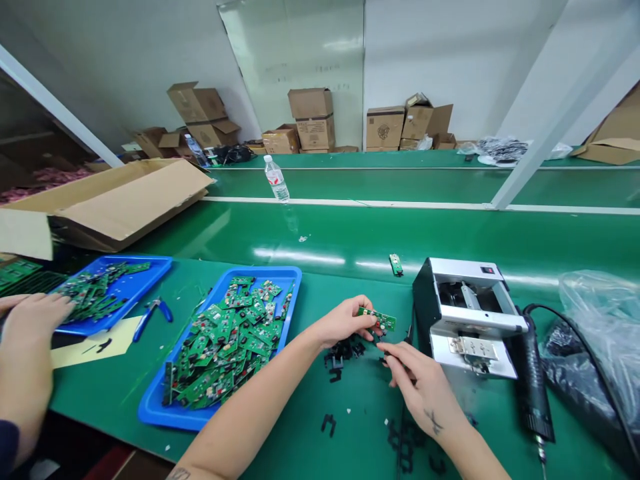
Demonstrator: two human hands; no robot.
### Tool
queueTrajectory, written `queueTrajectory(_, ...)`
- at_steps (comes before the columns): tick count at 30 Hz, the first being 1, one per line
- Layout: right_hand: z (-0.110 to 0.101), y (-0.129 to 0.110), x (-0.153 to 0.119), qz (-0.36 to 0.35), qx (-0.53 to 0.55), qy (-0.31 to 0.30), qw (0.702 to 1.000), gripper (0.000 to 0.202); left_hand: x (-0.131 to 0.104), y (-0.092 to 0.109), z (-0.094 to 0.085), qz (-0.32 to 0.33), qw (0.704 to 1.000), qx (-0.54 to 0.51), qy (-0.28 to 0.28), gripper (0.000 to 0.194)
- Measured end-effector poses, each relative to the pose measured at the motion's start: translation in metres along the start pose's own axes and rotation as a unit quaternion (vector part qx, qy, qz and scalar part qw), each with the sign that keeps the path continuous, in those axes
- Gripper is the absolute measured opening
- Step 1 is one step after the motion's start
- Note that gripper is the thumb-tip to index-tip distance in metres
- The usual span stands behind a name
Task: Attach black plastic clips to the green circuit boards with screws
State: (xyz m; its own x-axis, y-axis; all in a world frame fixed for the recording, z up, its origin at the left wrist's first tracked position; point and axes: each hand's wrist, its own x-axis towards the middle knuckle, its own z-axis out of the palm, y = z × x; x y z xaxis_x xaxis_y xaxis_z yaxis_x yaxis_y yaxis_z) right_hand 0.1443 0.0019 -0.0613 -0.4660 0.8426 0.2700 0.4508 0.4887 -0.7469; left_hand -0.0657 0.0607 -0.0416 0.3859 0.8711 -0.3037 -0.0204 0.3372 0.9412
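Observation:
My left hand [353,321] grips a small green circuit board [384,321] between thumb and fingers, above the mat. Close beside the board, my right hand [413,373] is pinched around a small black plastic part [384,359], mostly covered by the fingers. Beneath my left hand lies a heap of black plastic pieces [345,353]. Several loose black clips [329,425] are scattered nearer to me. Left of my forearm stands a blue tray [295,293] heaped with green circuit boards [235,340].
A silver-and-black machine [470,320] and a black electric screwdriver [536,380] are at right, beside a plastic bag [600,333]. One board [396,265] lies farther back. At left, another person's hand [37,317] reaches to a second blue tray [163,267], near blue-handled pliers [153,317].

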Motion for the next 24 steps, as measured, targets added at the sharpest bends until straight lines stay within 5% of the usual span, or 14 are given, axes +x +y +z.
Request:
queueTrajectory(5, -0.027, -0.004, -0.007, 0.063, 0.191, 0.001, 0.98, 0.035, -0.011, 0.006, 0.014, 0.009, 0.998, 0.055, -0.019, 0.024)
queueTrajectory(11, -0.036, 0.013, -0.013, 0.201, 0.242, 0.095, 0.945, 0.031, -0.027, 0.018, 0.035, 0.032, 0.993, 0.107, -0.041, 0.018)
queueTrajectory(24, -0.034, 0.013, -0.012, 0.178, 0.221, 0.127, 0.95, 0.026, -0.031, 0.02, 0.044, 0.035, 0.995, 0.089, -0.017, 0.016)
